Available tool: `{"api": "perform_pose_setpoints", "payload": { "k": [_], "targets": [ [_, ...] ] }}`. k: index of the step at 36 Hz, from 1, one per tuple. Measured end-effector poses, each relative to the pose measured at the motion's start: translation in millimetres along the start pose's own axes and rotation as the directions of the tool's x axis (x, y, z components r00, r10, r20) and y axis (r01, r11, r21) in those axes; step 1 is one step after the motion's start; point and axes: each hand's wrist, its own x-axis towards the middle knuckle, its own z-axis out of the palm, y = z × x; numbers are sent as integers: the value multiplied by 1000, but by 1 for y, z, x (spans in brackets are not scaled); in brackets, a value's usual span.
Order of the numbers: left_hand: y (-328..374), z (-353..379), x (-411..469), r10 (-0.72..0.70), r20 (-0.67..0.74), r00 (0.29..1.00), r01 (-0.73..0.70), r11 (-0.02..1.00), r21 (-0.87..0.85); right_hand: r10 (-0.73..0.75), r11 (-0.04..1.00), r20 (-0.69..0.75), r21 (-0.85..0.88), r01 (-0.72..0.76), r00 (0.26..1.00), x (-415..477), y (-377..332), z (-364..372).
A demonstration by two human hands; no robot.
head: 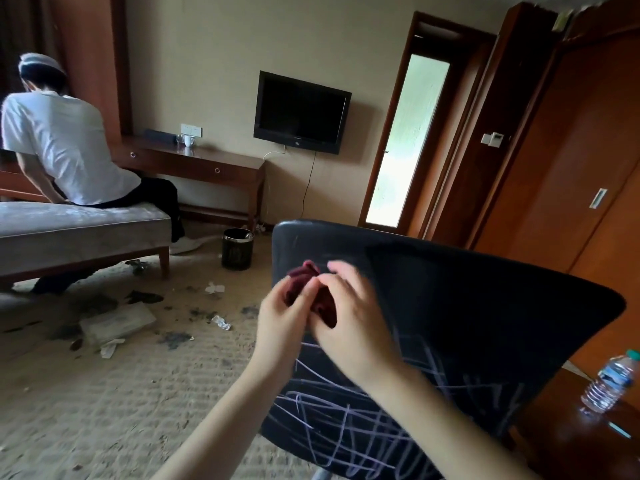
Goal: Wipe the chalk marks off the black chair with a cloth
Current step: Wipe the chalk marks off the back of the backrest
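Observation:
The black chair (485, 306) fills the lower right, its backrest facing me. Pale purple chalk marks (346, 410) criss-cross the lower part of the backrest; the upper part looks dark with faint smears. A dark red cloth (304, 282) is bunched up in front of the backrest's upper left. My left hand (280, 320) pinches the cloth from the left. My right hand (349, 313) grips it from the right, fingers curled over it. Both hands are slightly blurred and hide much of the cloth.
A person in a white shirt sits on a grey bench (79, 230) at left. A black waste bin (237, 249) stands on the littered carpet. A water bottle (609, 382) stands on a dark wooden table (571, 445) at lower right. Wooden wardrobe doors line the right wall.

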Motion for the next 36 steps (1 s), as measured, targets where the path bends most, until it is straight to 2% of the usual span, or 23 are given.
{"api": "perform_pose_setpoints", "payload": {
  "k": [2, 4, 6, 8, 11, 17, 24, 29, 32, 36],
  "targets": [
    [6, -5, 16, 192, -111, 975, -176, 974, 143, -159, 959, -110, -255, 127, 981, 15, 11, -20],
    [13, -7, 35, 327, -228, 917, -261, 925, 278, -287, 868, -202, -468, 165, 937, 31, 28, -44],
    [15, -4, 54, 372, -280, 885, -271, 901, 339, -275, 777, -207, -623, 90, 939, 47, 47, -67],
    [9, 3, 69, 421, -285, 861, -279, 860, 428, -166, 714, -163, -700, 4, 973, 57, 69, -79],
    [-2, 19, 77, 476, -308, 824, -299, 826, 478, -33, 758, -109, -651, -46, 993, 52, 93, -83],
    [-32, 49, 74, 599, -365, 713, -378, 766, 520, -171, 775, -254, -631, -29, 952, 42, 103, -70],
    [-80, 110, 40, 682, -179, 709, -513, 673, 533, -255, 746, -321, -665, -26, 912, 44, 109, -65],
    [-108, 150, -11, 593, 163, 788, -576, 620, 533, -256, 744, -345, -667, -44, 903, 43, 109, -62],
    [-113, 145, -20, 527, 96, 844, -507, 728, 461, -254, 750, -337, -660, -35, 906, 41, 112, -62],
    [-87, 109, -6, 575, -74, 815, -510, 772, 379, -275, 756, -359, -654, -31, 892, 41, 112, -63]
  ]
}}
